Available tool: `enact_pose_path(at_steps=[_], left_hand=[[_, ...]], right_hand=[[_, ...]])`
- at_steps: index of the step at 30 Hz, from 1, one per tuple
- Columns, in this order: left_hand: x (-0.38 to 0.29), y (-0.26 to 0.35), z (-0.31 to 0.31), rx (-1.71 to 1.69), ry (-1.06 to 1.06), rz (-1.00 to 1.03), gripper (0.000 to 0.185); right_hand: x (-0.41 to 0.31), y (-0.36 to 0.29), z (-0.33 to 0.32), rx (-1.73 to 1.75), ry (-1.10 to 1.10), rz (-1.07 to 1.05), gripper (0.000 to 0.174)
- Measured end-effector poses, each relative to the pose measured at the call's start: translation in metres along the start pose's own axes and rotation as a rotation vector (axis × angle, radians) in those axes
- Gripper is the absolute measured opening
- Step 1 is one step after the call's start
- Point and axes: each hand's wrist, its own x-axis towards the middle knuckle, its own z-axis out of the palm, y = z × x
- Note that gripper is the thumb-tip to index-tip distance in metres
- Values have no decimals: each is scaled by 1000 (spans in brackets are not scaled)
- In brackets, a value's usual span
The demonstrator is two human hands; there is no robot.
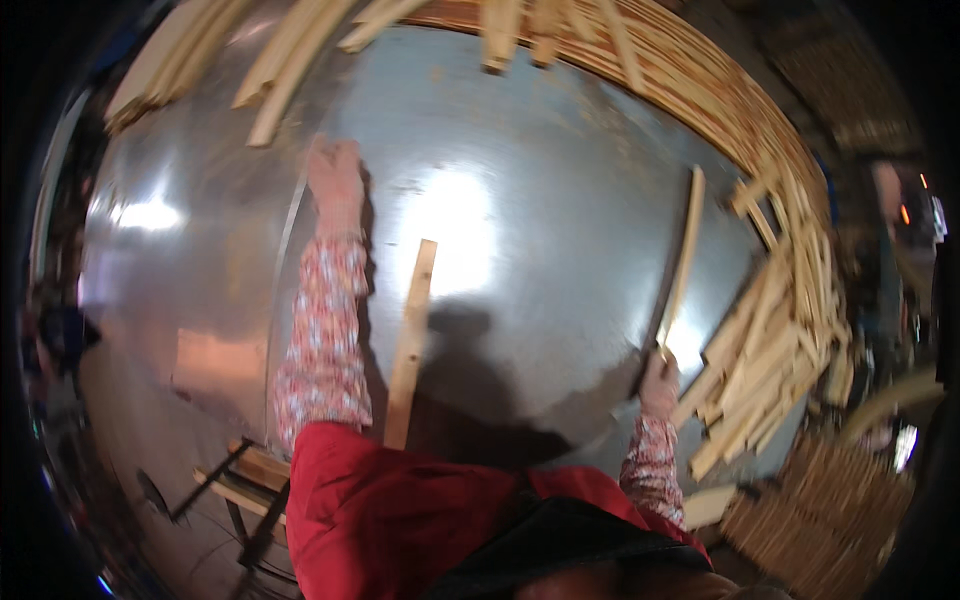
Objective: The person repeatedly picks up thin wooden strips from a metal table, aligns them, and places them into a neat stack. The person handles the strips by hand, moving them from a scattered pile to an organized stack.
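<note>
My right hand grips the near end of a narrow wooden strip, which points away from me above the metal tabletop. My left hand reaches far forward over the same table, close to a seam in the sheet metal. Its fingers look curled and blurred, and what they hold, if anything, is hidden. Between my arms lies a flat wooden slat with a dark knot, its near end hidden by my red apron. Both forearms wear patterned sleeves.
To the right is a heap of loose wooden strips. Stacked wood borders the far edge, with several pieces jutting over the table at far left. Bundled strips sit at lower right. A black metal frame stands at lower left.
</note>
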Motion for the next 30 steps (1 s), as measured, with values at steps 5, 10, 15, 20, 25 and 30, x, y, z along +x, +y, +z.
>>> enact_pose_path(at_steps=[5,10,15,20,25,30], left_hand=[[-290,-74,110,-533,-1013,-983,70],[-439,-90,149,-586,-1270,-1027,70],[-475,-63,160,-588,-1158,-1030,64],[-484,-40,170,-269,-1002,-845,58],[-493,-42,179,158,-891,-625,55],[-499,-67,164,0,-752,-753,39]], right_hand=[[-49,-62,-27,474,-860,166,46],[58,42,-74,-244,314,-232,63],[178,103,-85,-537,337,76,67],[171,87,-82,-701,-577,-455,49],[-55,57,-107,-219,-500,-579,69],[48,88,-131,-223,84,-288,89]])
